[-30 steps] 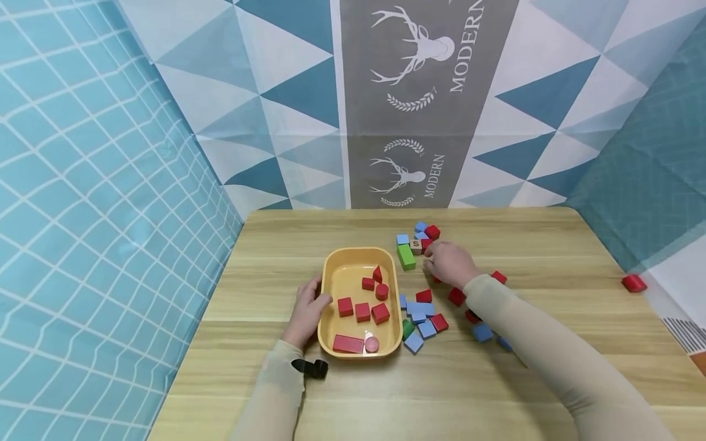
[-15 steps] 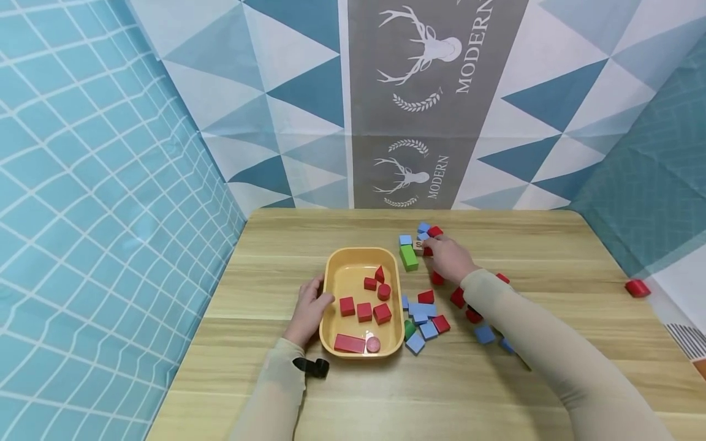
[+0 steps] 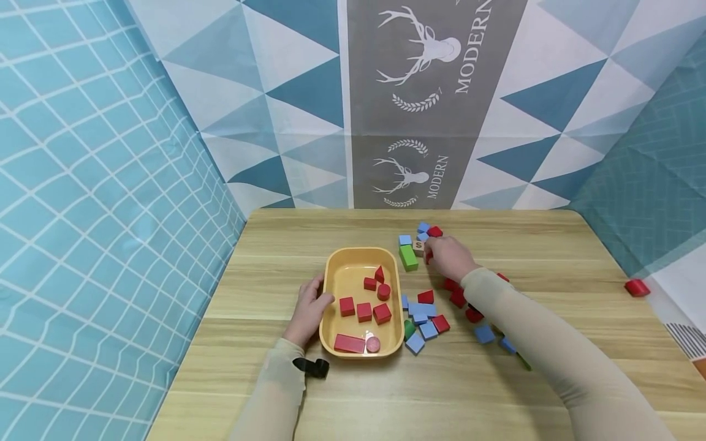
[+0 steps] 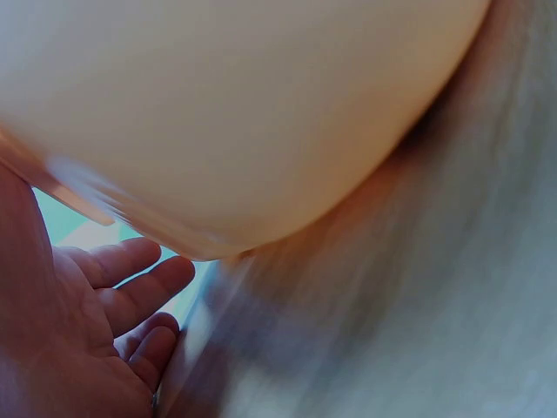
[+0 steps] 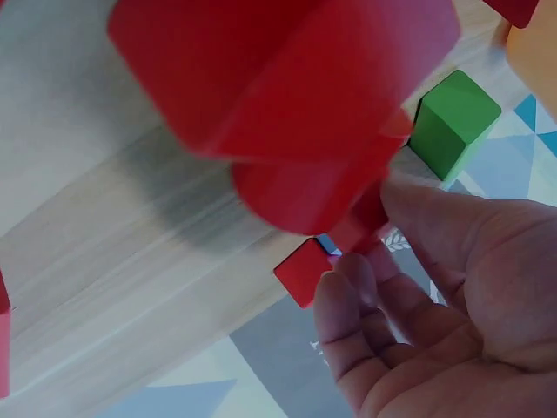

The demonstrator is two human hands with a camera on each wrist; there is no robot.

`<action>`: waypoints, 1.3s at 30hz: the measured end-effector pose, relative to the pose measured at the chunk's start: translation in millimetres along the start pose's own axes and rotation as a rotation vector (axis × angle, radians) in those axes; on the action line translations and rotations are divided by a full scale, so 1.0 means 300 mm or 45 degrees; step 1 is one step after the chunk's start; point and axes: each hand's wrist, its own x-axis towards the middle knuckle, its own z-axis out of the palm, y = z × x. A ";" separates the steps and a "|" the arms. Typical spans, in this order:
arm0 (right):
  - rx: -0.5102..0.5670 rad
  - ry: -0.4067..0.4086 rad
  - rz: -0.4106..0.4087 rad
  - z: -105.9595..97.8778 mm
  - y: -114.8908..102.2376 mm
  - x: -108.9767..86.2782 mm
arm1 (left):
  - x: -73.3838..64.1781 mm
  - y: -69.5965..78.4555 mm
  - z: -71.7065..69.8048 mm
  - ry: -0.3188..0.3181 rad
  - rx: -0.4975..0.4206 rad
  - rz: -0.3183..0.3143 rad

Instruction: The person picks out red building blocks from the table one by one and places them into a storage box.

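Observation:
My left hand (image 3: 307, 309) holds the left side of a yellow-orange plastic tray (image 3: 343, 269), thumb over the rim and the other fingers outside. Several red blocks lie in it, among them cubes, a long block (image 3: 349, 343) and a round piece (image 3: 373, 344). At the back of the table, my right hand (image 3: 452, 258) pinches a small red block (image 5: 364, 219) between thumb and fingers. Just left of those fingertips are a wooden block (image 3: 418, 246) marked S and a green block (image 3: 408, 258). Red blocks (image 5: 287, 78) loom close in the right wrist view, partly covering the pinched one.
Blue blocks (image 3: 421, 310) with a few red ones and a green piece (image 3: 409, 329) lie right of the tray. Other red blocks (image 3: 458, 297) and blue blocks (image 3: 484, 334) lie by the right forearm. One red block (image 3: 637, 288) sits at the table's right edge.
My right hand has reached to the red block beside the S block, taken hold of it and drawn it slightly nearer. A red block below the hand now shows farther right. My left hand stays on the tray.

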 end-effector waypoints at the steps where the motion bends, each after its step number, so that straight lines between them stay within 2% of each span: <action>1: -0.011 -0.010 0.000 -0.003 -0.002 -0.001 | 0.001 0.000 0.000 0.000 0.000 0.000; 3: -0.004 -0.016 0.014 -0.013 -0.007 0.001 | 0.001 -0.002 0.002 -0.001 0.001 -0.003; 6: 0.033 0.076 0.035 -0.044 -0.042 -0.001 | 0.001 -0.004 0.001 -0.005 0.008 -0.012; 8: 0.081 0.171 0.035 -0.081 -0.098 -0.005 | 0.001 -0.005 -0.002 -0.004 0.008 -0.019; 10: 0.156 0.254 -0.015 -0.113 -0.179 -0.013 | 0.001 -0.001 -0.008 -0.001 0.005 -0.017; 12: 0.235 0.254 -0.105 -0.130 -0.269 -0.026 | 0.002 0.002 -0.012 0.004 0.002 -0.010; 14: 0.275 0.216 -0.262 -0.112 -0.345 -0.037 | 0.002 0.001 -0.013 0.005 0.002 -0.005; 16: 0.263 0.134 -0.406 -0.072 -0.401 -0.050 | 0.002 0.001 -0.011 0.000 0.004 0.004; 18: 0.197 0.060 -0.508 -0.019 -0.435 -0.061 | 0.001 -0.002 -0.007 -0.006 0.008 0.010; 20: 0.137 0.000 -0.540 0.034 -0.450 -0.065 | 0.000 0.001 -0.003 -0.007 0.003 0.011; 23: 0.062 -0.069 -0.489 0.093 -0.450 -0.068 | -0.003 -0.001 0.001 -0.002 -0.001 0.001; 26: 0.013 -0.099 -0.440 0.125 -0.439 -0.066 | -0.005 0.000 0.003 0.004 -0.004 -0.012; 35: 0.056 -0.075 -0.453 0.137 -0.419 -0.070 | -0.003 0.002 0.001 0.011 0.007 -0.013; 39: 0.151 0.012 -0.464 0.110 -0.385 -0.071 | -0.001 0.006 0.007 0.017 0.013 -0.010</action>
